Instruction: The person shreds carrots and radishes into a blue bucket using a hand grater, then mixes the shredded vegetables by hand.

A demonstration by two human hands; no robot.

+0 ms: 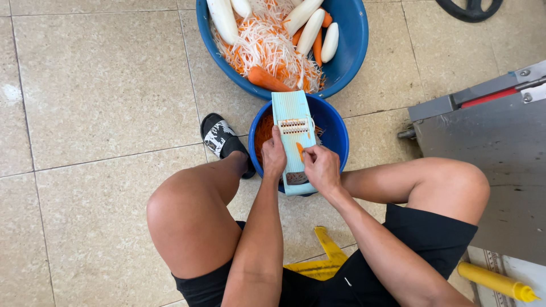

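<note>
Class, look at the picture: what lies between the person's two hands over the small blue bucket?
In the head view, the pale blue slicer lies between the left hand and right hand, which presses a carrot piece onto it.

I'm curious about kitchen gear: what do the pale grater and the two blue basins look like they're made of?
The grater, steadied by the left hand, looks like matte pale-green moulded plastic, with what seem to be small metal blades across its slot. The small basin and the large basin look like smooth, slightly glossy blue plastic, judging by their even colour and soft sheen.

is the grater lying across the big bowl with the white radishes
No, the grater rests across the small blue bowl between the knees, while the big bowl of radishes sits farther away.
</note>
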